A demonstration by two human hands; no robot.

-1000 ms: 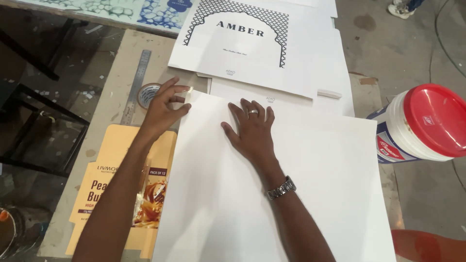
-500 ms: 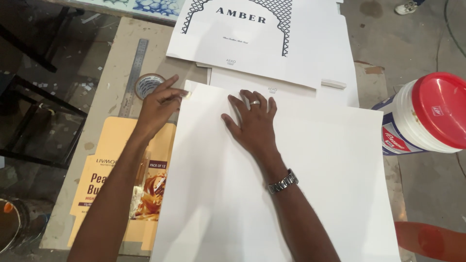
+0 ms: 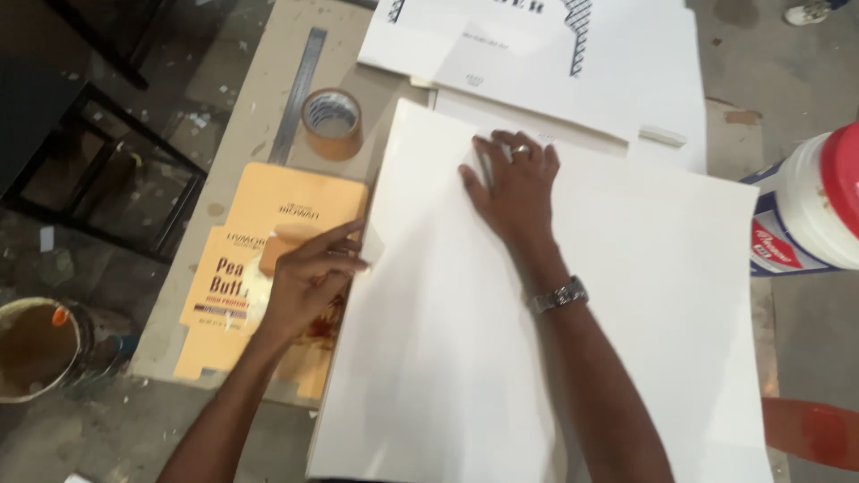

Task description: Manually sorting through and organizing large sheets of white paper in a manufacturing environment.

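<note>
Pressing smooth white rectangular sheet: flat right hand, left hand edgewise.

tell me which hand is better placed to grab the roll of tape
Left, probably. The left hand sits at the white sheet's left edge, nearer the tape roll; the right hand is pressing the sheet flat.
</note>
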